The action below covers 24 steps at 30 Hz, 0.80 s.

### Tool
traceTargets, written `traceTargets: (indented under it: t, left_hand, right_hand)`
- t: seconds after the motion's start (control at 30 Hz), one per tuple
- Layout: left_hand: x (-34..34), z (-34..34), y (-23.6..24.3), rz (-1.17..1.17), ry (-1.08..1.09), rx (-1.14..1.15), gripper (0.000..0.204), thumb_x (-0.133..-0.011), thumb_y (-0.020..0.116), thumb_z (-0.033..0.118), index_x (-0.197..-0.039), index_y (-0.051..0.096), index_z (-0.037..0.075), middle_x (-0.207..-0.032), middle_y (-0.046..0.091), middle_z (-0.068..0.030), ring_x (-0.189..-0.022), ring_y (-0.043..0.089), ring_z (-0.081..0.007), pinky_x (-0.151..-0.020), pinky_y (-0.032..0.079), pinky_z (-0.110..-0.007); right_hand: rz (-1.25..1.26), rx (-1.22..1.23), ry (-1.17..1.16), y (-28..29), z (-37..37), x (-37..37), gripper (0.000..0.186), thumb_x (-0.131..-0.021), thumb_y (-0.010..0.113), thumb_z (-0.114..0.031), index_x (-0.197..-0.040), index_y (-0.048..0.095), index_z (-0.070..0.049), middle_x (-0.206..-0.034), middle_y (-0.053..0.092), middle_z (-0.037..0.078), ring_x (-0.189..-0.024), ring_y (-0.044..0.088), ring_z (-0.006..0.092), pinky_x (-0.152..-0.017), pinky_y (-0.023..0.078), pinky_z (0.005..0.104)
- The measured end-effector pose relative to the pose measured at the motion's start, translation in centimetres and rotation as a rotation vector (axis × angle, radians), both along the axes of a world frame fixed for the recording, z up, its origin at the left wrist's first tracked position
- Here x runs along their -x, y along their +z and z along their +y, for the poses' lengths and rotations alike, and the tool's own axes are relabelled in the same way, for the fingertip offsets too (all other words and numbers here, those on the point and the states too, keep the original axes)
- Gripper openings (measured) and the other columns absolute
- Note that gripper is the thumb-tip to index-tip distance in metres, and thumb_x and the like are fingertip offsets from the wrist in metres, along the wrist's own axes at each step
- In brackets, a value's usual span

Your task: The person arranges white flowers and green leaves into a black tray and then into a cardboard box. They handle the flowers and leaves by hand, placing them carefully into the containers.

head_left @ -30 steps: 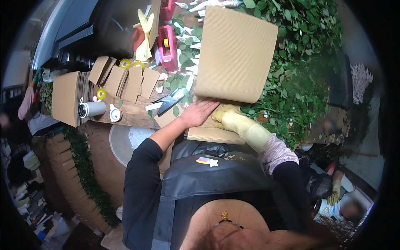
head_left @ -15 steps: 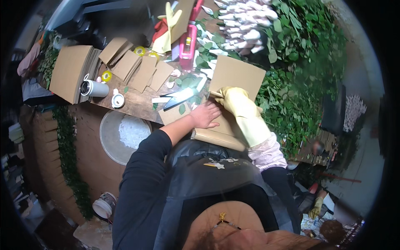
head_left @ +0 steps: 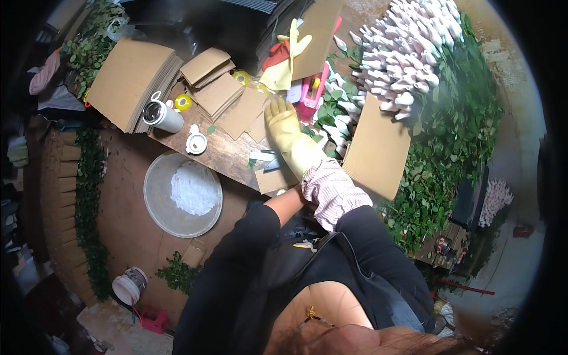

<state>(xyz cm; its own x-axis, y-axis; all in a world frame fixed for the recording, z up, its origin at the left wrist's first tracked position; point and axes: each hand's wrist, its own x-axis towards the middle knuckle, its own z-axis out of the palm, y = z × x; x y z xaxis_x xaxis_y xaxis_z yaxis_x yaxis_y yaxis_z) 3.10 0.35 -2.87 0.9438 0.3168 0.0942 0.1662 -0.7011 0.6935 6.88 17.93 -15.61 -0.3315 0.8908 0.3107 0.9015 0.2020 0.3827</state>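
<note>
My right hand [head_left: 281, 121], in a yellow rubber glove with a striped sleeve above it, reaches across the table. Its fingers are stretched out beside the small cardboard pieces [head_left: 242, 115], with nothing seen in them. My left forearm [head_left: 285, 204] passes beneath the right one, so the left hand and whatever it touches are hidden. Close by lie a pair of scissors [head_left: 273, 164] and a flat cardboard piece [head_left: 274, 181]. A larger cardboard sheet [head_left: 378, 151] leans to the right of my right arm, against the leafy stems.
Bundled flowers in pale sleeves [head_left: 408, 59] and green foliage [head_left: 461, 112] fill the right side. On the left are stacked cardboard [head_left: 133, 83], a tumbler [head_left: 164, 116] and its lid [head_left: 196, 142]. Farther back are a pink tape dispenser [head_left: 312, 97] and a spare yellow glove [head_left: 287, 62]. A basin [head_left: 155, 204] stands below.
My right hand has left the folded cardboard in front of me and moved left and away, toward the small cardboard pieces. My left hand has gone behind the right forearm. The view has shifted.
</note>
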Motion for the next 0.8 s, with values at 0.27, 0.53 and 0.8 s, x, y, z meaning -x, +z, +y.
traceTargets:
  t: [0.27, 0.53, 0.8]
  left_hand:
    - [1.0, 1.7, -1.2, 0.062, 0.035, 0.036, 0.057, -0.097, 0.049, 0.047, -0.14, 0.054, 0.011, -0.146, 0.051, -0.0147, -0.138, 0.043, -0.0323, -0.12, 0.026, -0.046]
    - [1.2, 3.2, 7.6, 0.546, -0.277, 0.23, 0.05, -0.097, 0.047, 0.043, -0.134, 0.06, 0.011, -0.141, 0.057, -0.0142, -0.135, 0.046, -0.0327, -0.119, 0.026, -0.047]
    - [1.1, 0.6, -6.0, 0.119, -0.156, -0.344, 0.051, -0.09, 0.052, 0.039, -0.129, 0.064, 0.009, -0.133, 0.062, -0.0146, -0.131, 0.05, -0.031, -0.116, 0.028, -0.049]
  right_hand:
    - [0.517, 0.197, 0.147, 14.8, -8.1, 3.5, 0.024, -0.088, 0.06, -0.02, -0.106, 0.068, -0.007, -0.122, 0.065, 0.013, -0.118, 0.059, 0.0299, -0.1, 0.048, 0.0385]
    - [1.022, 0.6, -0.223, 25.8, -25.3, -7.3, 0.018, -0.094, 0.07, -0.022, -0.102, 0.067, -0.006, -0.106, 0.071, 0.01, -0.083, 0.067, 0.0246, -0.076, 0.053, 0.037]
    - [1.708, 1.217, -0.785, 19.2, -26.9, -14.2, 0.02, -0.104, 0.058, -0.022, -0.094, 0.061, -0.006, -0.084, 0.072, 0.006, -0.07, 0.07, 0.0119, -0.059, 0.055, 0.0233]
